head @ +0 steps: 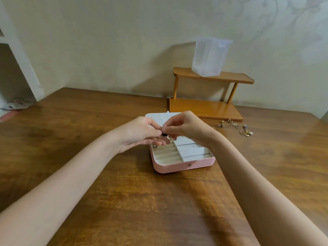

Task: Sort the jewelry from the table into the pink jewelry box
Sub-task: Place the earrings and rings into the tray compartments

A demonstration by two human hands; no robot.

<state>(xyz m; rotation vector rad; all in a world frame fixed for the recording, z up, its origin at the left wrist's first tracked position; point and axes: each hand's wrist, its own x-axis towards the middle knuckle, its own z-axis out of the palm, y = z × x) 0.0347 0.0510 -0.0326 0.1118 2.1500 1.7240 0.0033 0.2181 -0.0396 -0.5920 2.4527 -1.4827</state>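
Both bare forearms reach in from the near edge and meet over the open pink jewelry box (183, 166). Left hand (142, 134) lies palm up with its fingers loosely extended. Right hand (184, 127) has its fingertips curled down, pinching a small dark piece of jewelry (164, 134) just above the left palm. Under the hands, the box sits on the wooden bench (124, 192), its pale lining split into narrow ridged rows on the left and wider compartments on the right; a small gold-rimmed piece (154, 146) lies at the far left of the rows. Loose gold jewelry (236, 126) is scattered on the bench to the right of the box. Behind that stands a two-tier wooden shelf (209, 93) holding a translucent plastic container (210, 57).
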